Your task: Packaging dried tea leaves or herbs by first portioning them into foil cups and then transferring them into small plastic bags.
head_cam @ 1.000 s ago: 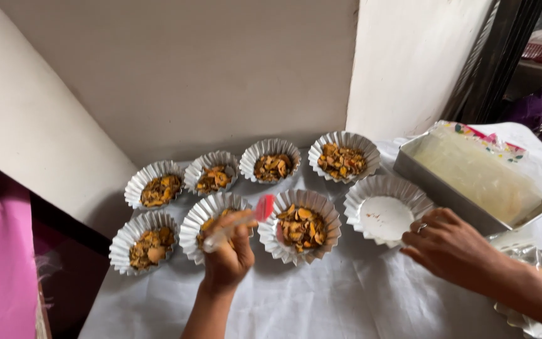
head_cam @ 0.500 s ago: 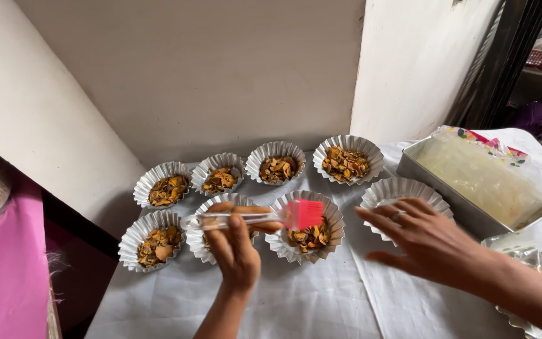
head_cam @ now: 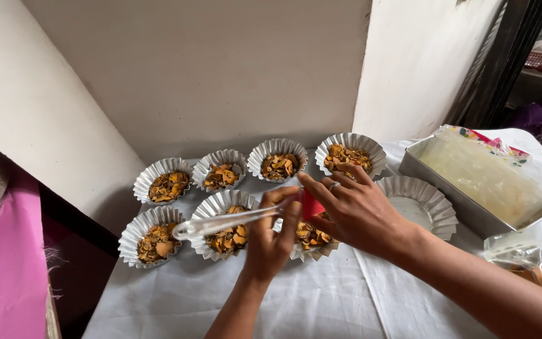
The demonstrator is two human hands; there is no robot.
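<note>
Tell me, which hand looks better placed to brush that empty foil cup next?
Probably the right hand: the empty foil cup lies just beside it, and its fingers touch the red bristles. The left hand grips the brush handle, farther from the cup.

Tray wrap: a clear plastic bag (head_cam: 479,174) with a colourful printed edge lies in the rectangular metal tray (head_cam: 441,186), far right.
Near bag: a clear plastic bag (head_cam: 522,258) with orange-brown contents sits at the near right edge.
Labels, signs, screens: none visible.
</note>
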